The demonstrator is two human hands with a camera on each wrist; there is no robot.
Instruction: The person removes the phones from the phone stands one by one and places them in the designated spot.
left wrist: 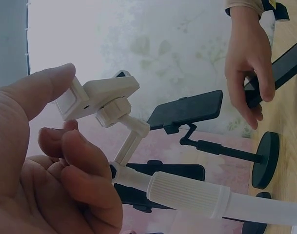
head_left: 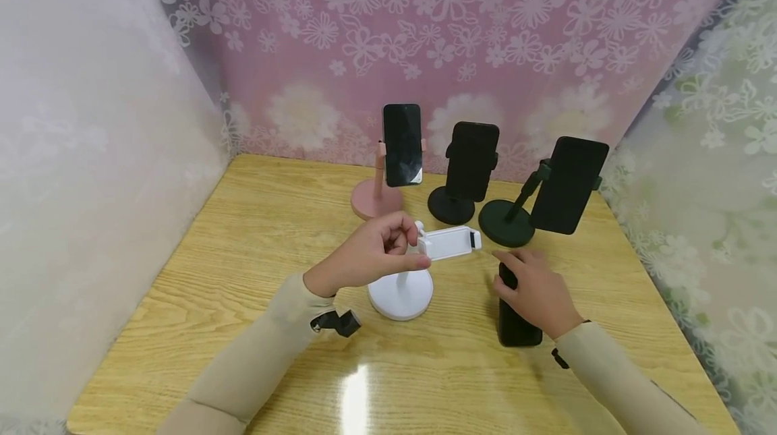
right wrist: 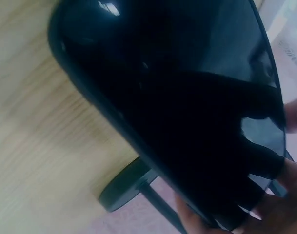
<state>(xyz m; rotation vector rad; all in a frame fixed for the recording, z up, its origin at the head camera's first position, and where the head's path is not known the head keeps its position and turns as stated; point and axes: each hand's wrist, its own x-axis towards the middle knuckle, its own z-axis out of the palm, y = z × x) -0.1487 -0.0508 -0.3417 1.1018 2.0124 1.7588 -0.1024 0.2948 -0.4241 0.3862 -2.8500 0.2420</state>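
Note:
A white phone stand (head_left: pixel 400 297) stands in the middle of the table, its cradle (head_left: pixel 448 244) turned to the right and holding no phone. My left hand (head_left: pixel 370 254) holds the cradle's left end, thumb against the clamp (left wrist: pixel 72 100) and the other fingers curled beneath. To the right, my right hand (head_left: pixel 539 290) grips a black smartphone (head_left: pixel 517 328) by its far end. In the left wrist view that phone (left wrist: pixel 288 63) slants, with the held end raised. The right wrist view shows its glossy screen (right wrist: pixel 163 73), with fingers at its edges.
Along the back stand a pink stand (head_left: pixel 371 200), a black stand (head_left: pixel 450 207) and a dark green stand (head_left: pixel 506 224), each bearing an upright phone. Floral cloth (head_left: pixel 425 30) hangs behind the wooden table (head_left: pixel 261 233).

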